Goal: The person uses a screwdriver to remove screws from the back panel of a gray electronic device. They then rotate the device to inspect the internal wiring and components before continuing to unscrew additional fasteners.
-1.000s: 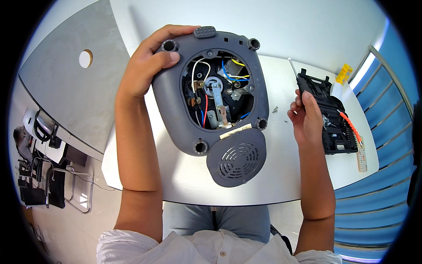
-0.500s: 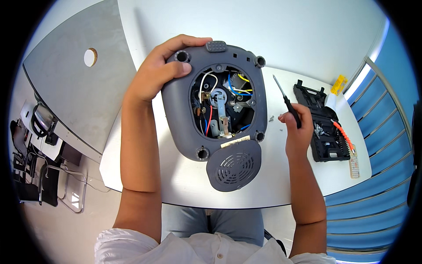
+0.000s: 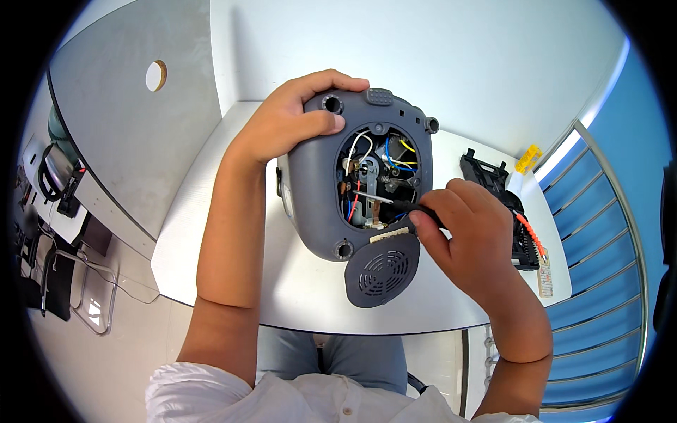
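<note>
A dark grey rounded appliance (image 3: pixel 316 190), resembling a rice cooker, rests on the white table with its underside facing me. Its oval opening bares white, blue, yellow and red wires around metal parts (image 3: pixel 370 201). My left hand (image 3: pixel 300 116) grips its upper left edge, thumb by a round foot and fingers over the top. In my right hand (image 3: pixel 472 229) is a black-handled screwdriver (image 3: pixel 381 200), its shaft reaching into the opening near the red wire. Whether the tip touches anything I cannot tell. A vented grey cover (image 3: pixel 381 271) hangs at the opening's lower edge.
Behind my right hand lies an open black tool case (image 3: pixel 486 173), partly hidden, with an orange flexible shaft (image 3: pixel 530 235). A yellow object (image 3: pixel 529 158) stands at the table's far right. Beyond that edge runs a metal railing (image 3: pixel 613 187); a grey panel (image 3: pixel 134 134) rises at left.
My right hand has moved left, bringing the screwdriver from beside the appliance into its opening, its shaft now pointing left. My left hand keeps its grip. The whole view has shifted somewhat.
</note>
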`<state>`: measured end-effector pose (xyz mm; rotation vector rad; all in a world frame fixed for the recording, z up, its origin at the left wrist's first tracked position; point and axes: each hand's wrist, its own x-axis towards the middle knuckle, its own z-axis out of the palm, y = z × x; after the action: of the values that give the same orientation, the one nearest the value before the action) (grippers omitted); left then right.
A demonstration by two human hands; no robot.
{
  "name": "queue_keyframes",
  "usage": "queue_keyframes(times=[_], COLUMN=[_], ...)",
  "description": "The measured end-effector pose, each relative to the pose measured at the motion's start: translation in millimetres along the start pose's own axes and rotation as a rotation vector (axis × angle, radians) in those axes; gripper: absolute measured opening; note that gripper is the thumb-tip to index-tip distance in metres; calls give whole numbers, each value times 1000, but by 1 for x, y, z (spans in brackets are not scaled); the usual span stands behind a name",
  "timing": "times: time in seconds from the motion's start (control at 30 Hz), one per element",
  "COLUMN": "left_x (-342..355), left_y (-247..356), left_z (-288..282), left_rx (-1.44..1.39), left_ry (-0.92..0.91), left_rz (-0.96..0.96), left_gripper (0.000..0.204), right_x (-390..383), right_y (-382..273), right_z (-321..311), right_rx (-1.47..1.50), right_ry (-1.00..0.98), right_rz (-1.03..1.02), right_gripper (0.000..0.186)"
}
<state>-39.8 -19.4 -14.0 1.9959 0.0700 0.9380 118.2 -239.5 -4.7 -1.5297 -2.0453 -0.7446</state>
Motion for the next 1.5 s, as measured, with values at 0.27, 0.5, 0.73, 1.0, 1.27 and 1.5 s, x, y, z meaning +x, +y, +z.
queue_keyframes(times=[0.27, 0.5, 0.73, 1.0, 1.27, 1.5], left_x=[0, 0, 0, 1, -2, 2], left_y=[1, -1, -5, -4, 3, 2], left_z=[-2, -3, -2, -2, -1, 0], left_rx=[16, 26, -6, -6, 6, -31], left_ry=[-2, 13, 32, 24, 25, 13], left_rz=[1, 1, 45, 28, -37, -19], left_gripper=[60, 60, 51, 55, 59, 57], right_x=[8, 6, 6, 6, 14, 7], right_y=[-9, -9, -9, -10, -17, -16], right_z=[5, 9, 8, 8, 13, 46], right_rx=[-103, -96, -102, -124, 39, 709], right_ry=[26, 33, 59, 43, 166, 548], right_rz=[-68, -64, -59, -89, -27, 155], right_gripper=[22, 21, 21, 22, 26, 11])
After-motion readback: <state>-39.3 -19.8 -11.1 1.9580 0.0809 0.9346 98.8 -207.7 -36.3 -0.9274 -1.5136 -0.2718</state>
